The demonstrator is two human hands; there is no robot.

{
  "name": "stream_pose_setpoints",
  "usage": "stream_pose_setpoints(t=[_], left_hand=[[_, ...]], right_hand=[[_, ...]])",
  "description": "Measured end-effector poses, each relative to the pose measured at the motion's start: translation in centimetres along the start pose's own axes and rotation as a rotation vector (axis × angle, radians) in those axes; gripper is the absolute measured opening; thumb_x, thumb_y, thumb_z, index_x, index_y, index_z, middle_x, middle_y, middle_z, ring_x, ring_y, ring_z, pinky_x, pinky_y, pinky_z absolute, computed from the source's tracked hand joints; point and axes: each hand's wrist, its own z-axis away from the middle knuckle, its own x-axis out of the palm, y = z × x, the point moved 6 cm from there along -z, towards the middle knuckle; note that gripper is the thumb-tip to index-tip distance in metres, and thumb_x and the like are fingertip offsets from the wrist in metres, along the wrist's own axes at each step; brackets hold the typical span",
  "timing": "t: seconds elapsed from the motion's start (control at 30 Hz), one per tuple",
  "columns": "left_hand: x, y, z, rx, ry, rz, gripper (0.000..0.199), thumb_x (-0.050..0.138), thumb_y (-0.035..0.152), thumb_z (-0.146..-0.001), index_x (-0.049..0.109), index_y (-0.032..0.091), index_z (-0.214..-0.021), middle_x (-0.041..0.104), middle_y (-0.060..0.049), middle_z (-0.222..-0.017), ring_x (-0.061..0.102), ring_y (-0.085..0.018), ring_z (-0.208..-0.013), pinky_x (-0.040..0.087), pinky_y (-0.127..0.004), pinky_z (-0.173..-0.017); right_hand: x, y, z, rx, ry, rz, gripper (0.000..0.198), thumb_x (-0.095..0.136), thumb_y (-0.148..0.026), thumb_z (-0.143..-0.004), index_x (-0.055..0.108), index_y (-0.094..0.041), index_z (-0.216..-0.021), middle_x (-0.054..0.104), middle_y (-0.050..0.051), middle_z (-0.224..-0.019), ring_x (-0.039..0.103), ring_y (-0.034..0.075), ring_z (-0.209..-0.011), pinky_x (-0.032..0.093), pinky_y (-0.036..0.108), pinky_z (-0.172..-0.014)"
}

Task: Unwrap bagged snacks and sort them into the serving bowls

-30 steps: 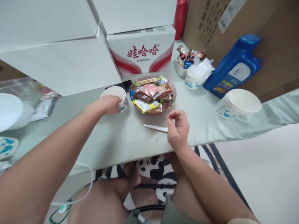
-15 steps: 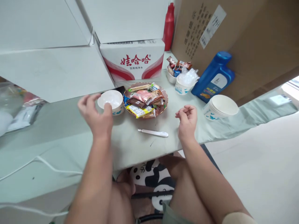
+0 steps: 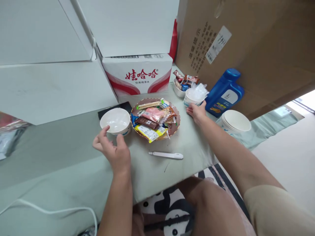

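Note:
My left hand (image 3: 112, 147) is open in front of a white paper bowl (image 3: 115, 119), its fingers and thumb apart. One fingertip overlaps the bowl's near rim; whether it touches, I cannot tell. My right hand (image 3: 197, 113) reaches to the back right, thumb and fingers around the lower front of a paper bowl (image 3: 187, 100) filled with clear plastic wrappers (image 3: 197, 91). Between the hands lies a gold-rimmed plate (image 3: 177, 123) heaped with packaged snacks (image 3: 152, 119). A slim white knife-like tool (image 3: 166, 155) rests on the table nearer to me.
Behind the wrapper bowl is another bowl (image 3: 179, 92) of small packets. A blue bottle (image 3: 225, 93) and a stack of paper bowls (image 3: 235, 123) stand at the right. A white-and-red carton (image 3: 137, 77) and a large brown box (image 3: 246, 49) close off the back. A white cable (image 3: 59, 209) lies front left.
My right hand has moved forward from the bare tabletop to the bowl of wrappers. My left hand has drawn back from above the white bowl to its near side. The view has shifted.

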Motion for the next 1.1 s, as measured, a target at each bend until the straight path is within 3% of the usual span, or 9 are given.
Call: stream_pose_setpoints(t=[0.3, 0.5, 0.6, 0.7, 0.77, 0.83, 0.93, 1.1], left_hand=[[0.1, 0.1, -0.5, 0.049, -0.012, -0.076, 0.05, 0.059, 0.019, -0.076, 0.06, 0.021, -0.126, 0.041, -0.011, -0.13, 0.045, -0.027, -0.125, 0.044, -0.045, -0.103], [-0.5, -0.2, -2.3, -0.011, -0.004, -0.195, 0.047, 0.057, 0.017, -0.081, 0.056, 0.026, -0.127, 0.035, -0.012, -0.144, 0.037, -0.029, -0.14, 0.043, -0.05, -0.11], [-0.8, -0.7, -3.0, -0.041, -0.001, -0.201, 0.045, 0.058, 0.018, -0.08, 0.056, 0.025, -0.125, 0.034, -0.014, -0.146, 0.037, -0.031, -0.142, 0.04, -0.053, -0.114], [-0.7, -1.8, -3.5, -0.08, -0.032, -0.193, 0.045, 0.059, 0.019, -0.08, 0.058, 0.024, -0.125, 0.031, -0.014, -0.149, 0.037, -0.031, -0.144, 0.04, -0.053, -0.116], [-0.6, -2.6, -3.8, -0.093, -0.083, -0.183, 0.04, 0.062, 0.024, -0.081, 0.061, 0.024, -0.121, 0.029, -0.014, -0.151, 0.038, -0.03, -0.145, 0.043, -0.049, -0.115], [-0.3, -3.3, -4.0, -0.079, -0.15, -0.167, 0.034, 0.065, 0.032, -0.082, 0.064, 0.023, -0.115, 0.03, -0.013, -0.151, 0.04, -0.03, -0.145, 0.046, -0.044, -0.113], [-0.2, -3.6, -3.9, -0.034, -0.209, -0.179, 0.031, 0.067, 0.04, -0.084, 0.065, 0.025, -0.111, 0.036, -0.012, -0.15, 0.04, -0.028, -0.146, 0.051, -0.038, -0.107], [-0.2, -2.8, -3.3, 0.011, -0.291, -0.215, 0.033, 0.071, 0.041, -0.08, 0.064, 0.027, -0.109, 0.041, -0.01, -0.156, 0.046, -0.029, -0.143, 0.052, -0.039, -0.102]], right_hand=[[3.4, -1.0, -5.0, -0.055, 0.045, 0.208, 0.067, 0.058, -0.019, -0.092, 0.025, -0.029, -0.15, 0.067, -0.002, -0.082, 0.063, 0.01, -0.051, 0.056, 0.018, -0.045], [8.0, -3.2, -8.1, -0.082, 0.029, 0.382, 0.056, 0.05, -0.022, -0.094, 0.031, -0.02, -0.147, 0.07, 0.007, -0.103, 0.067, 0.008, -0.057, 0.05, 0.02, -0.056], [9.9, -4.2, -9.3, -0.064, -0.001, 0.405, 0.048, 0.046, -0.018, -0.095, 0.039, -0.021, -0.142, 0.068, 0.009, -0.113, 0.069, 0.008, -0.062, 0.048, 0.022, -0.058], [11.2, -4.5, -9.5, -0.053, -0.071, 0.382, 0.052, 0.051, -0.01, -0.091, 0.042, -0.025, -0.139, 0.066, 0.007, -0.118, 0.07, 0.01, -0.064, 0.052, 0.023, -0.057], [11.0, -4.6, -8.4, -0.063, -0.078, 0.383, 0.05, 0.057, -0.007, -0.087, 0.049, -0.026, -0.132, 0.066, 0.005, -0.113, 0.067, 0.011, -0.062, 0.051, 0.022, -0.051], [10.3, -4.5, -6.0, -0.074, -0.133, 0.393, 0.033, 0.057, -0.006, -0.087, 0.058, -0.022, -0.116, 0.066, 0.003, -0.101, 0.065, 0.011, -0.061, 0.048, 0.02, -0.048], [8.4, -3.8, -0.4, -0.044, -0.378, 0.38, 0.016, 0.058, -0.007, -0.084, 0.062, -0.019, -0.095, 0.067, 0.003, -0.088, 0.066, 0.013, -0.063, 0.051, 0.02, -0.049], [2.6, -1.6, 8.2, 0.033, -0.478, 0.41, 0.036, 0.062, -0.009, -0.075, 0.065, -0.02, -0.109, 0.067, 0.0, -0.072, 0.065, 0.014, -0.061, 0.052, 0.02, -0.048]])
